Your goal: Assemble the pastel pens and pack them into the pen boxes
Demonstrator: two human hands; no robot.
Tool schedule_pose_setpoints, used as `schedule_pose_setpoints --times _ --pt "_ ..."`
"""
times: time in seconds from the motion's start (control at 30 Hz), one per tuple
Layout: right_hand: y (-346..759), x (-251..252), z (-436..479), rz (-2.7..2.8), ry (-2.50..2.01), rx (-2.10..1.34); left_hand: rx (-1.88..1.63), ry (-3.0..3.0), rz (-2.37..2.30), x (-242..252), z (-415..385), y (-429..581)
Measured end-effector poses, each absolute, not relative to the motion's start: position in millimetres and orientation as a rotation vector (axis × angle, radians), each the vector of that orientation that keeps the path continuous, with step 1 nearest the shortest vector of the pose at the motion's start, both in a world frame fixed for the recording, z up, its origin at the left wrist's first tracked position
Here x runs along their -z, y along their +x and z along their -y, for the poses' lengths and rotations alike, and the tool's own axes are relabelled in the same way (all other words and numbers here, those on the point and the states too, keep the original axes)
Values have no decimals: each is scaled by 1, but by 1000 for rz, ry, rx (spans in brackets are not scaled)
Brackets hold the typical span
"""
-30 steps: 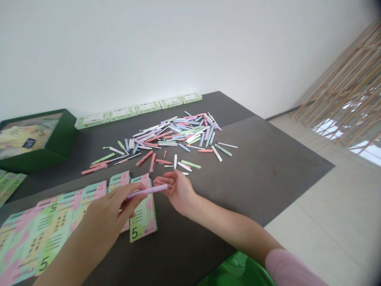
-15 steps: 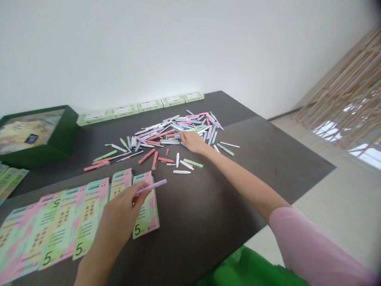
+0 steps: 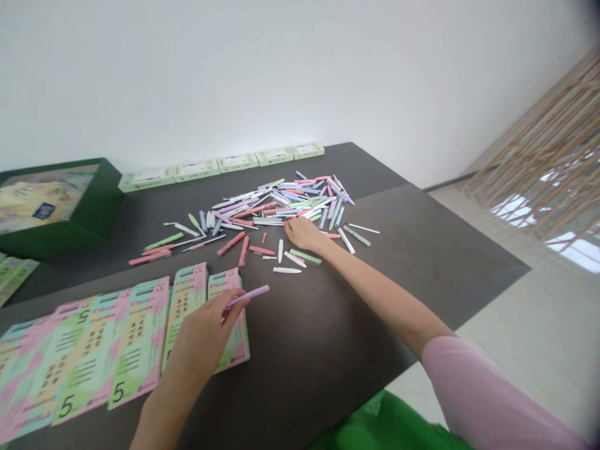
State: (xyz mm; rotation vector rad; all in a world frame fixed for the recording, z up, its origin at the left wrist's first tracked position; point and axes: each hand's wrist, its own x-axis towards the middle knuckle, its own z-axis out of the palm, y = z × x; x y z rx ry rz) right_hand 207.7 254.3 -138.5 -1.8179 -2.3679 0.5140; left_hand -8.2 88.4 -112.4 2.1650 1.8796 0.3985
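My left hand (image 3: 210,325) pinches a slim purple pen (image 3: 255,293) between thumb and fingers, above the rightmost of several pastel printed cards or flat packs (image 3: 237,353). The pen points right and slightly up. At the near edge of a loose pile of pens and pen parts (image 3: 281,200), my right hand (image 3: 302,232) is closed, fingertips down among the pieces. Its fingers hide whatever they hold. Close by lie a green pen part (image 3: 305,256), a white piece (image 3: 287,270) and a red barrel (image 3: 244,251).
A dark green box (image 3: 91,212) holding plastic-wrapped items stands at the left. Several small green boxes (image 3: 194,170) line the back of the dark table (image 3: 398,250) by the wall. More green packs (image 3: 16,275) lie at the left edge. A bamboo-like lattice stands at far right.
My right hand has drawn slightly toward me at the pile's edge. My left hand has shifted a little right with the purple pen. The view has moved slightly.
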Motion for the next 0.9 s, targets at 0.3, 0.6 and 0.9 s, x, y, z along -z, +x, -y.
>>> schedule_pose_setpoints --times 0.3,0.6,0.9 --pt "217 136 -250 2221 -1843 -386 -299 2174 -1869 110 -92 -4" --pt "252 120 -204 2157 -1579 -460 -162 2236 -1964 104 -110 7" --pt "267 150 -162 2271 -1537 -541 207 2409 -1941 122 -126 28"
